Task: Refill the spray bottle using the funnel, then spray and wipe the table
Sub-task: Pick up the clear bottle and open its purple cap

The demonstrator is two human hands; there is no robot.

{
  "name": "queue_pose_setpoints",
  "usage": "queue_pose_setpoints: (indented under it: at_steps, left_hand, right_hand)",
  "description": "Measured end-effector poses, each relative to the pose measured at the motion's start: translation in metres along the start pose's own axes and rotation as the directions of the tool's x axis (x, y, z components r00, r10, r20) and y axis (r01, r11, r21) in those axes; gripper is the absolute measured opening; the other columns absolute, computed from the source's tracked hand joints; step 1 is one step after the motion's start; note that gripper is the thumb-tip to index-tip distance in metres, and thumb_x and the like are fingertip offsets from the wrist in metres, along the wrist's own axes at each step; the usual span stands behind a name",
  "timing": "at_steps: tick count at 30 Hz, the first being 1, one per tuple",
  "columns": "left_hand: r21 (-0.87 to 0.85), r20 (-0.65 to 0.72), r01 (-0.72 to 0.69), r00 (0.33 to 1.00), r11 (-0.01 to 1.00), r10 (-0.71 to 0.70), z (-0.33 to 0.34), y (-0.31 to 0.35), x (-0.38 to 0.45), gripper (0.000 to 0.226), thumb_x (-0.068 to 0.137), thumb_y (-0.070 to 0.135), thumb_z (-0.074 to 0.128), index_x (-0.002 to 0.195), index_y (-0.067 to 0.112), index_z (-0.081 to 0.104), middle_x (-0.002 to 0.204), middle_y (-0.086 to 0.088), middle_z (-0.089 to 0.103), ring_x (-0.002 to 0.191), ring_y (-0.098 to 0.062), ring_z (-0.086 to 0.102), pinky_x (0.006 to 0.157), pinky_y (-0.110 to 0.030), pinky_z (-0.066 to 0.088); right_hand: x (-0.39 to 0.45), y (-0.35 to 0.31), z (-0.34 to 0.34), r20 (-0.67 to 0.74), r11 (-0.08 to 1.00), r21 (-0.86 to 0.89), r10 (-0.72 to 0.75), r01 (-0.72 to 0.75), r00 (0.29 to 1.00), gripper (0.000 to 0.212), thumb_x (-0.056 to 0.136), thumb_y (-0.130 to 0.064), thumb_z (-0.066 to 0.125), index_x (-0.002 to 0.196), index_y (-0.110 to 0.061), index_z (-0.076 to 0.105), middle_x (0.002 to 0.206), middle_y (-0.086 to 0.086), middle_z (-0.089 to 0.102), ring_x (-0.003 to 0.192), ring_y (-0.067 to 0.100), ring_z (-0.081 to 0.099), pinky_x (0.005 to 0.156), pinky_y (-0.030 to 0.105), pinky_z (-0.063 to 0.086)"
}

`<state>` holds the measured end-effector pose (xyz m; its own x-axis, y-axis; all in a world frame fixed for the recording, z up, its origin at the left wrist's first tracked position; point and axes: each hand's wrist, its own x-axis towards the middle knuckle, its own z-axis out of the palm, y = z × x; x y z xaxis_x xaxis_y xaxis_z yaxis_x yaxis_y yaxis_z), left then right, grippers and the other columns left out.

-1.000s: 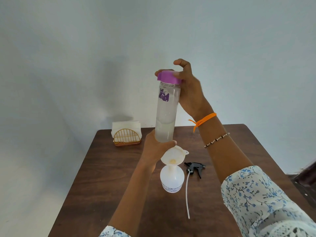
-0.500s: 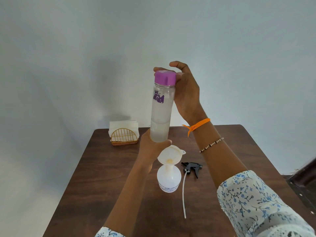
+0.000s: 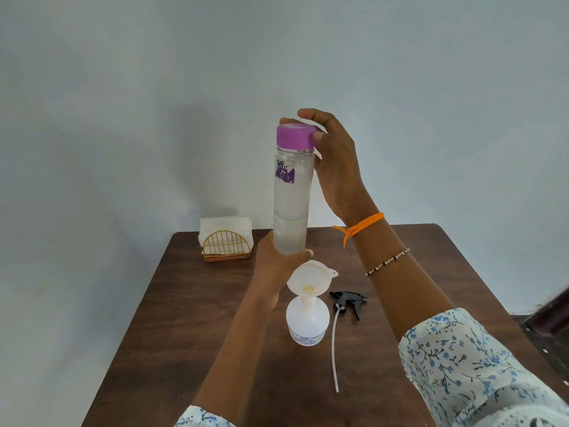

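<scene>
A dark brown wooden bench (image 3: 191, 328) stands against a pale, plain wall (image 3: 123, 87); a strip of dark trim (image 3: 551, 315) shows at the right edge. At the far left corner of the bench sits a gold wire napkin holder (image 3: 227, 245) holding white napkins (image 3: 224, 224). Near the bench centre stands the white spray bottle (image 3: 307, 322), upright, with a white funnel (image 3: 309, 277) seated in its neck. Just right of it lies the black trigger sprayer head (image 3: 349, 300), its white dip tube (image 3: 334, 349) running toward the near edge.

Above the funnel, clear of it, a tall clear water bottle (image 3: 292, 198) is held upright, partly filled with clear liquid, with a purple cap (image 3: 296, 136) and a purple print. The left hand (image 3: 277, 263) grips the bottle's base, fingers wrapped behind it and thumb in front. The right hand (image 3: 335, 161) curls fingers and thumb round the cap; whether the cap is loosened cannot be told.

The left hand hides part of the funnel rim. The spray bottle's label is too small to read. The near edge of the bench is cut off by the frame and by floral sleeves (image 3: 468, 371).

Bare bench surface lies left of the spray bottle and along the right side beyond the sprayer head.
</scene>
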<state>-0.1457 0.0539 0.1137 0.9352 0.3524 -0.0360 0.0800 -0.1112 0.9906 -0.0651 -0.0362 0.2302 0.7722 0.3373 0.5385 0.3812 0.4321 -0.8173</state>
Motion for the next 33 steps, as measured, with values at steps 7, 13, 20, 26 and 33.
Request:
queue_pose_setpoints:
  at_steps: [7, 13, 20, 26, 33]
  left_hand:
    - [-0.031, 0.013, 0.003, 1.000, 1.000, -0.003, 0.002, 0.001, -0.003, 0.040, 0.069, 0.011, 0.078, 0.103, 0.016, 0.058, 0.090, -0.001, 0.063, 0.082, -0.011, 0.060, 0.061, -0.019, 0.047]
    - [-0.059, -0.012, 0.006, 1.000, 0.998, -0.007, 0.005, 0.002, -0.002, 0.035, 0.067, 0.008, 0.078, 0.098, 0.010, 0.061, 0.086, -0.002, 0.065, 0.077, -0.014, 0.061, 0.062, -0.023, 0.050]
    - [-0.045, 0.007, 0.004, 1.000, 0.999, -0.004, 0.009, 0.000, 0.001, 0.045, 0.056, 0.021, 0.079, 0.097, 0.011, 0.063, 0.089, -0.005, 0.066, 0.081, -0.017, 0.062, 0.069, -0.031, 0.053]
    - [-0.007, -0.007, 0.011, 1.000, 1.000, -0.011, 0.010, -0.002, -0.001, 0.039, 0.060, 0.018, 0.079, 0.094, 0.015, 0.061, 0.087, -0.003, 0.064, 0.083, -0.019, 0.061, 0.074, -0.035, 0.053]
    - [0.047, -0.013, 0.008, 1.000, 0.999, -0.007, 0.013, -0.002, 0.000, 0.040, 0.064, 0.016, 0.080, 0.097, 0.018, 0.058, 0.094, -0.004, 0.063, 0.091, -0.022, 0.061, 0.080, -0.039, 0.055]
  right_hand:
    - [0.001, 0.001, 0.009, -0.107, 0.979, -0.205, -0.020, -0.003, 0.994, 0.060, 0.060, -0.032, 0.079, 0.111, -0.023, 0.049, 0.097, 0.005, 0.055, 0.094, 0.021, 0.057, 0.076, 0.024, 0.052]
    - [-0.001, -0.007, 0.004, -0.016, 0.999, -0.040, 0.020, -0.021, 1.000, 0.040, 0.077, -0.018, 0.056, 0.114, -0.011, 0.046, 0.087, 0.004, 0.061, 0.078, 0.009, 0.059, 0.074, 0.022, 0.046]
    - [0.002, -0.011, 0.012, -0.113, 0.961, -0.276, -0.016, -0.016, 0.993, 0.062, 0.065, -0.029, 0.077, 0.116, -0.017, 0.045, 0.101, -0.005, 0.050, 0.093, 0.017, 0.055, 0.073, 0.021, 0.050]
    - [0.001, -0.016, 0.006, -0.050, 0.982, -0.180, 0.055, -0.063, 0.997, 0.041, 0.072, -0.015, 0.059, 0.111, -0.016, 0.045, 0.106, 0.006, 0.059, 0.094, 0.015, 0.057, 0.079, 0.023, 0.049]
    - [0.001, -0.016, 0.010, -0.147, 0.911, -0.405, 0.023, -0.082, 0.989, 0.050, 0.072, -0.029, 0.076, 0.113, -0.022, 0.048, 0.117, 0.006, 0.049, 0.100, 0.016, 0.053, 0.072, 0.015, 0.051]
